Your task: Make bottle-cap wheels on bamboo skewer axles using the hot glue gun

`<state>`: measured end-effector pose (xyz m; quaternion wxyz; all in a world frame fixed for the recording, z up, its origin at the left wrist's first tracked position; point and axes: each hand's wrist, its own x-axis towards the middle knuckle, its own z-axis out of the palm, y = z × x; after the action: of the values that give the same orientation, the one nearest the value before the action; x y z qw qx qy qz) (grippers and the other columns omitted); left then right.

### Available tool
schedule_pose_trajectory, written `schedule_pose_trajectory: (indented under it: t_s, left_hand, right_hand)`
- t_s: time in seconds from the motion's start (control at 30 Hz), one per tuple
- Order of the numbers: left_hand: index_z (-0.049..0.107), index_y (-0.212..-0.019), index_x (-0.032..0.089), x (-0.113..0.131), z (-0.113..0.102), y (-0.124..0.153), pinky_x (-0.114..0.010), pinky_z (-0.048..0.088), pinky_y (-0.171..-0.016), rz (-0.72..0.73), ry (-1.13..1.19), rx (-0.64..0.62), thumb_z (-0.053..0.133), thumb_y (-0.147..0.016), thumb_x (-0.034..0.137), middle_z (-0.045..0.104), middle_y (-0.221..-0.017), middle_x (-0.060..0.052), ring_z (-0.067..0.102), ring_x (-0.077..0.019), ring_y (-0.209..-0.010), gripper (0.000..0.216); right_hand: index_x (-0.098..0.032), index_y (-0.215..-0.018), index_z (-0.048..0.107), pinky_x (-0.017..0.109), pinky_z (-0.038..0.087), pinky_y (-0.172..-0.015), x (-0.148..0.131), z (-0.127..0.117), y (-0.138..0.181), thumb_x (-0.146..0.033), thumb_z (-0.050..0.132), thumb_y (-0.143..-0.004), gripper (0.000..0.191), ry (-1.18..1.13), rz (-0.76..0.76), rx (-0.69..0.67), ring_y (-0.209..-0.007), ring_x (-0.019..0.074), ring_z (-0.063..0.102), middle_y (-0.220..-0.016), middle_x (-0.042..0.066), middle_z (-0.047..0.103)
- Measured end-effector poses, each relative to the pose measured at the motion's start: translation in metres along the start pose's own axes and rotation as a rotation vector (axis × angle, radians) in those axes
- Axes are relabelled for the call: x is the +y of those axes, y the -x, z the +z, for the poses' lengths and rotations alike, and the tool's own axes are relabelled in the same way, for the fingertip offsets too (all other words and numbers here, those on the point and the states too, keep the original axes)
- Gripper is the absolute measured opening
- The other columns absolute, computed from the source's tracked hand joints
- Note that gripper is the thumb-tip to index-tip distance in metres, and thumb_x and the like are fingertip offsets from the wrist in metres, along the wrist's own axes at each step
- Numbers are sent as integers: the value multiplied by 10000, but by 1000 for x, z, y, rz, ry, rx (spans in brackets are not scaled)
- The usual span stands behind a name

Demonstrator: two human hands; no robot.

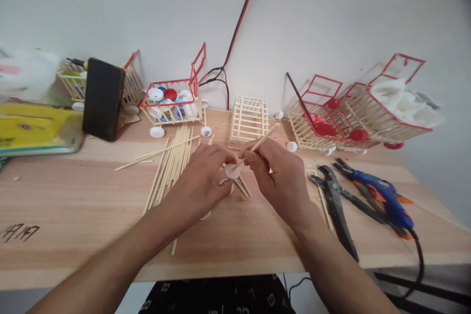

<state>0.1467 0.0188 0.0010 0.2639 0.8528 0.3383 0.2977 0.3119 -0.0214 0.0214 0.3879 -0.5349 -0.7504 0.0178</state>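
My left hand (204, 176) pinches a white bottle cap (232, 171) above the middle of the wooden table (73, 206). My right hand (281, 176) grips a thin wooden stick (257, 145) whose lower end touches the cap. The stick slants up and to the right. Both hands are closed and nearly touch each other. Several loose wooden sticks (172, 162) lie just left of my left hand, and a few more lie under the hands.
Stick-built cart models stand along the wall: a plain one (248, 120), one holding bottle caps (171, 100), red-framed ones (324, 117) at right. Pliers (334, 201) and a blue glue gun (382, 196) lie at right. A dark phone (103, 98) leans at left, beside a yellow box (33, 130).
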Motion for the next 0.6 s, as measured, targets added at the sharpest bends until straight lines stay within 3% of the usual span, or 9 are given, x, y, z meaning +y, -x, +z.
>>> schedule_pose_trajectory:
  t_s: [0.6]
  left_hand:
    - [568,-933,213,1,1,0,-382,390,-928,-21,-6,-11,559,-736,99,619,-983,-8,537,-197,-981,227]
  right_hand:
    - [-193,-818,592,239,388,-602,-1,4,1,-259,437,-935,205,-4,18,-53,-677,122,548,-743,14,616]
